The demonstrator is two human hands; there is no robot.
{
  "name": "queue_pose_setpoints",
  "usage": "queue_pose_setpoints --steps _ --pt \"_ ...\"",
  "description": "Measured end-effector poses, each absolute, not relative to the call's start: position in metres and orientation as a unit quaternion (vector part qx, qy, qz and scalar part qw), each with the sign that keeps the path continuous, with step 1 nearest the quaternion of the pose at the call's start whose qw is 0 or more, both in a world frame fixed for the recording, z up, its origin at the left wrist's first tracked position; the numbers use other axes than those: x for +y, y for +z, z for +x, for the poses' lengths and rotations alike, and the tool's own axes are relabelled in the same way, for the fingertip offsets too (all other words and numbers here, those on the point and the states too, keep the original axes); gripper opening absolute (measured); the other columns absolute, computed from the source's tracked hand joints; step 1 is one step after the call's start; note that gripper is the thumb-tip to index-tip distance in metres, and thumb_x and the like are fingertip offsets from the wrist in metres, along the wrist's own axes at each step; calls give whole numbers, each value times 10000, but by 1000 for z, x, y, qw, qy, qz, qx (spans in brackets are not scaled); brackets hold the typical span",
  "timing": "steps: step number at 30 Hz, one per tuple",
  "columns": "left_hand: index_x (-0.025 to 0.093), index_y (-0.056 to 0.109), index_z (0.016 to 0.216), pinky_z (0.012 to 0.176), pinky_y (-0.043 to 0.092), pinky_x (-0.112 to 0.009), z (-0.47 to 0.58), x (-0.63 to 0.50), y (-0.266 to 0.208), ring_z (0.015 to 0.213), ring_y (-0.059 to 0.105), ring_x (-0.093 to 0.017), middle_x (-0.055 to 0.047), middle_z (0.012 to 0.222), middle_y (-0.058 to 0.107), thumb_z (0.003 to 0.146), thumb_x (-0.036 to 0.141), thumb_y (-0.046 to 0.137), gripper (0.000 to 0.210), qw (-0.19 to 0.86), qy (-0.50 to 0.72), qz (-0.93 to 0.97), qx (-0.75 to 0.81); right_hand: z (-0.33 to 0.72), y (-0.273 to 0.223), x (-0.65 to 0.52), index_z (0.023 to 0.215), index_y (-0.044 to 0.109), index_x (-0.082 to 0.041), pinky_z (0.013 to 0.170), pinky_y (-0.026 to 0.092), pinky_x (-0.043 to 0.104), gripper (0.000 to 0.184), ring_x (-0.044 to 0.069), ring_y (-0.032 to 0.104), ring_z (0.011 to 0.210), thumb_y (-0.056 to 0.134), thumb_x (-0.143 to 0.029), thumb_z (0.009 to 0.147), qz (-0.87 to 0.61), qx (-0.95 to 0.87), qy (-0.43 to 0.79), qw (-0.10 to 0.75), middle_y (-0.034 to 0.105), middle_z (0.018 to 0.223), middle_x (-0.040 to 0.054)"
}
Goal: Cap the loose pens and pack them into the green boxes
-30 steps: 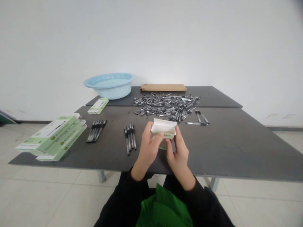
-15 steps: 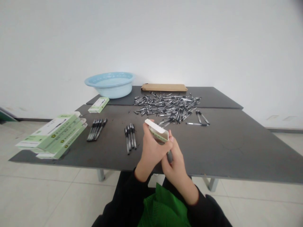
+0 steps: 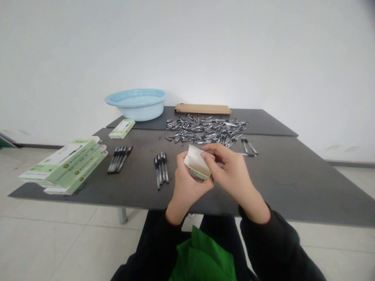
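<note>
My left hand [image 3: 187, 186] grips a small white and green carton [image 3: 197, 165] from below, holding it over the near part of the dark table [image 3: 293, 175]. My right hand [image 3: 231, 168] reaches across from the right, its fingers on the carton's open top flap. Just left of my hands lie a few black pens [image 3: 161, 167] side by side, and another small row of pens [image 3: 119, 159] lies further left. A large heap of loose pens [image 3: 206, 130] covers the table's far middle.
A stack of flat green cartons [image 3: 66, 164] overhangs the table's left edge. One small closed carton [image 3: 122, 128] lies near a light blue basin [image 3: 136, 104] at the back left. A brown flat package [image 3: 202, 109] rests at the far edge. Green cloth [image 3: 202, 257] lies on my lap.
The carton has turned in my hands. My right hand rose from under the carton and came round to its top flap, while my left hand kept hold from below.
</note>
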State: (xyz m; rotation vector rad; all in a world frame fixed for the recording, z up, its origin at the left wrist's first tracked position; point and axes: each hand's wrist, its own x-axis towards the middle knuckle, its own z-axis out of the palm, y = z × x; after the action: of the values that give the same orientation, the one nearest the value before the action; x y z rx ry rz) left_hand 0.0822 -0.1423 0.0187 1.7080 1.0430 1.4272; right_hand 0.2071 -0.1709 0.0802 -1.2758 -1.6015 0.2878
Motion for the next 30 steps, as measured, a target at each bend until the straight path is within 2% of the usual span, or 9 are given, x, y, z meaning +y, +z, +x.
queue_pose_setpoints --steps 3,5,9,13,16,19,22,26,30 --pt "214 372 1261 787 538 -317 82 -144 20 933 675 -222 -71 1097 635 612 256 781 768 308 560 660 396 211 78 -159 1117 642 -192 500 405 234 252 127 551 522 578 -256 882 -565 -618 195 510 652 645 -21" --pt "214 348 1311 824 538 -333 82 -143 20 989 664 -234 -94 1171 610 615 254 777 818 293 564 667 390 215 75 -154 1044 665 -181 500 394 232 210 124 541 524 584 -268 871 -554 -615 235 510 648 644 -17" --pt "228 381 1281 876 531 -363 83 -141 16 1040 636 -243 -89 1180 581 628 237 771 761 275 560 681 383 221 70 -151 878 714 -171 660 479 273 245 161 631 734 539 -336 922 -514 -642 283 494 718 831 41" --pt "219 408 1217 969 494 -412 86 -138 13 1161 575 -269 -112 1232 525 618 206 772 701 224 595 676 372 222 67 -160 978 744 -191 863 497 322 362 193 644 976 470 -427 985 -487 -654 292 499 696 1039 72" --pt "216 403 1239 1026 458 -435 88 -138 13 1259 524 -285 -141 1354 481 619 190 767 719 208 602 683 356 218 60 -168 969 749 -205 950 467 328 357 206 602 1102 499 -461 976 -473 -654 270 525 647 1143 77" --pt "221 392 1280 1015 464 -425 89 -139 15 1228 553 -271 -136 1373 500 633 185 756 743 220 602 680 356 210 49 -174 902 714 -184 831 481 289 397 179 611 913 458 -473 996 -474 -636 281 541 651 941 53" --pt "220 423 1243 965 485 -399 90 -142 14 1137 593 -251 -107 1269 554 622 172 753 704 227 606 664 374 203 40 -177 816 663 -169 668 447 255 487 151 548 723 373 -505 1017 -484 -603 308 555 589 768 23" --pt "232 411 1231 819 522 -335 88 -147 11 942 625 -206 -52 1095 578 592 198 774 736 264 587 653 399 202 36 -177 842 679 -171 674 460 264 514 168 574 734 376 -556 999 -478 -594 342 549 627 780 31" --pt "242 431 1185 793 520 -315 70 -148 17 901 611 -189 -29 1044 556 577 187 756 692 247 585 654 411 203 30 -162 939 718 -177 773 520 334 600 221 657 838 290 -593 997 -433 -569 407 569 717 900 82"
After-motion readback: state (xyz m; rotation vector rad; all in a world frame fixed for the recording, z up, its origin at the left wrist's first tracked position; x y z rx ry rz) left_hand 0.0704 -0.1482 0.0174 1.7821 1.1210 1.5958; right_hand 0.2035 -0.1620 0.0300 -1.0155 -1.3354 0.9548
